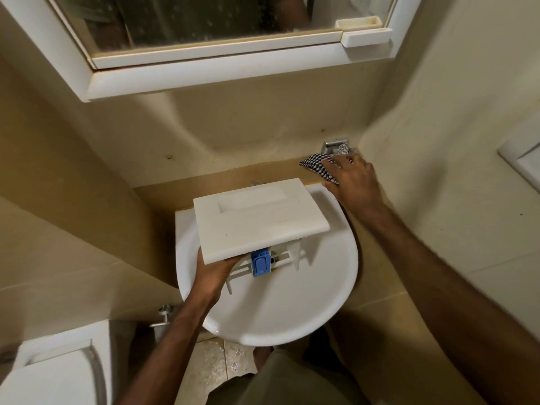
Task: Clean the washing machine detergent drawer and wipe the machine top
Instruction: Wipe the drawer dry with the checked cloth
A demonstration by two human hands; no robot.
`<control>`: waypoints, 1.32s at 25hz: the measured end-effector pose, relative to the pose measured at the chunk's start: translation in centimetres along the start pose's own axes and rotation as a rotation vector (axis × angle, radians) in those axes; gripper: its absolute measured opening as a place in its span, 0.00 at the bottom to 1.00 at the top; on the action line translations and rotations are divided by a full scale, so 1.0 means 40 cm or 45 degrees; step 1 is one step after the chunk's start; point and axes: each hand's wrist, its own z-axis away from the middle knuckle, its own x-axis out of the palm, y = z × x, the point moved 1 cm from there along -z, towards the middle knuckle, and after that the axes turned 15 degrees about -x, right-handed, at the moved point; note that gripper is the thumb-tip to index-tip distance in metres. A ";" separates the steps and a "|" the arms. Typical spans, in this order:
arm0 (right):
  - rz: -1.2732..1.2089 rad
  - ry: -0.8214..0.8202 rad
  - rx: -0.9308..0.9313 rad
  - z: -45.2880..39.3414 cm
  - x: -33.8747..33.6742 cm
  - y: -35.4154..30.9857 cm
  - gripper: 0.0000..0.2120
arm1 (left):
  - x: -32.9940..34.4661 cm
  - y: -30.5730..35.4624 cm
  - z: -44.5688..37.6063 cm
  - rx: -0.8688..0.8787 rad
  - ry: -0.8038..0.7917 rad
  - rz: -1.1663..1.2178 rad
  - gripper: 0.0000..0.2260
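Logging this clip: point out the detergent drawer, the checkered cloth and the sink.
detergent drawer (257, 220): head view, white front panel.
checkered cloth (317, 165): head view, exposed left part.
sink (292, 317): head view, bare basin.

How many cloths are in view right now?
1: a black-and-white checkered cloth under the right hand on the ledge behind the white sink. Others may be out of view.

Left hand (211, 273) holds drawer (260, 219) over sink (336, 290); right hand (355, 182) grips cloth (317, 165).
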 end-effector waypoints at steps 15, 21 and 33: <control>0.020 0.333 0.157 -0.030 0.013 -0.038 0.17 | -0.006 -0.014 -0.028 0.039 0.028 -0.038 0.18; -0.860 0.960 0.592 -0.014 -0.093 -0.030 0.17 | -0.007 -0.021 -0.049 0.111 0.006 -0.055 0.19; -0.573 0.613 -0.257 0.182 -0.192 -0.520 0.17 | 0.028 -0.025 -0.042 0.088 0.003 -0.110 0.21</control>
